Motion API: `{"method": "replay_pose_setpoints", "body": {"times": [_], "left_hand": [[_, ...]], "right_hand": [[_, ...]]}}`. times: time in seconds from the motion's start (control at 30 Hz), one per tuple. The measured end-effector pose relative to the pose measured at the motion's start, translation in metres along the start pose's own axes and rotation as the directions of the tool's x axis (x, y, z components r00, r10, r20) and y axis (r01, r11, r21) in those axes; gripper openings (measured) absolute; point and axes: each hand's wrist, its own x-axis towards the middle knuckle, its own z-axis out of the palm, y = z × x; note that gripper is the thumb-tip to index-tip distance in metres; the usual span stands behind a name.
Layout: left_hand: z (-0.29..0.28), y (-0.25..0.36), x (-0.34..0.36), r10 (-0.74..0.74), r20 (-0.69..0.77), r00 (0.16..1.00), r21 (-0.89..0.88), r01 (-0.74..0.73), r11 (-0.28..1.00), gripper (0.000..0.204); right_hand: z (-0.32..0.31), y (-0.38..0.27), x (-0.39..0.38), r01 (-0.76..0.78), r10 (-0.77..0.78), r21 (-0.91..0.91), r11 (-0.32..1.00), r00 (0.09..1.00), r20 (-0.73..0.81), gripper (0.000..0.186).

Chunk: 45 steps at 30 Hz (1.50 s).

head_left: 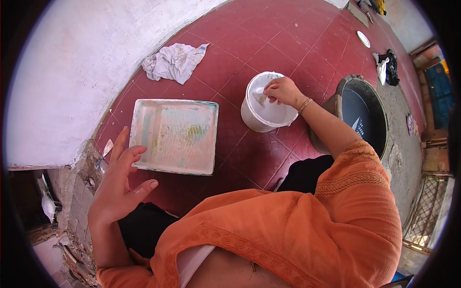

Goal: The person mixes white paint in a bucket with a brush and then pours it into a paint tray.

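Note:
My right hand (283,91) reaches over the rim of a white plastic bucket (259,120). Its fingers are curled together, and a small pale, partly see-through thing shows at their tips; I cannot make out what it is. Whitish liquid (276,114) lies inside the bucket. On the left, my left hand (122,182) is raised with its fingers spread, holding nothing. Just beyond it rests a paint tray (210,139), its ribbed surface smeared with white, green and yellow.
A crumpled white cloth (175,62) lies by the white wall (72,72). Right of the bucket stands a large dark tub (362,110) with liquid in it. Farther off on the red tiled floor (269,29) are a white oval thing (363,39) and a black bundle (391,68).

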Motion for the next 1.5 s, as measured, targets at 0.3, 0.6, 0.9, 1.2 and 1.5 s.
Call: {"method": "replay_pose_setpoints", "body": {"times": [0.3, 0.6, 0.9, 1.2, 1.5], "left_hand": [[-0.001, -0.003, -0.003, -0.007, -0.005, 1.0, 0.008, 0.007, 1.0, 0.061], [-0.001, -0.005, 0.0, -0.007, 0.001, 1.0, -0.003, 0.007, 1.0, 0.06], [0.0, -0.003, -0.001, -0.008, -0.003, 1.0, -0.018, 0.008, 1.0, 0.06], [-0.002, -0.002, -0.003, 0.019, -0.005, 1.0, 0.039, -0.019, 0.999, 0.06], [0.0, 0.003, 0.002, 0.027, 0.014, 1.0, 0.012, -0.027, 1.0, 0.058]], "right_hand": [[0.001, 0.015, 0.004, 0.161, -0.241, -0.813, 0.56, 0.97, 0.025, 0.021], [0.007, -0.005, -0.002, 0.085, -0.084, -0.024, 0.996, 0.996, 0.022, 0.011], [0.0, 0.026, 0.015, 0.211, -0.341, -0.78, 0.589, 0.94, -0.003, 0.018], [-0.029, -0.009, -0.025, 0.016, -0.031, 0.084, 0.996, 0.984, 0.177, 0.02], [-0.062, -0.063, -0.083, 0.243, -0.243, -0.035, 0.969, 0.97, 0.001, 0.019]]}}
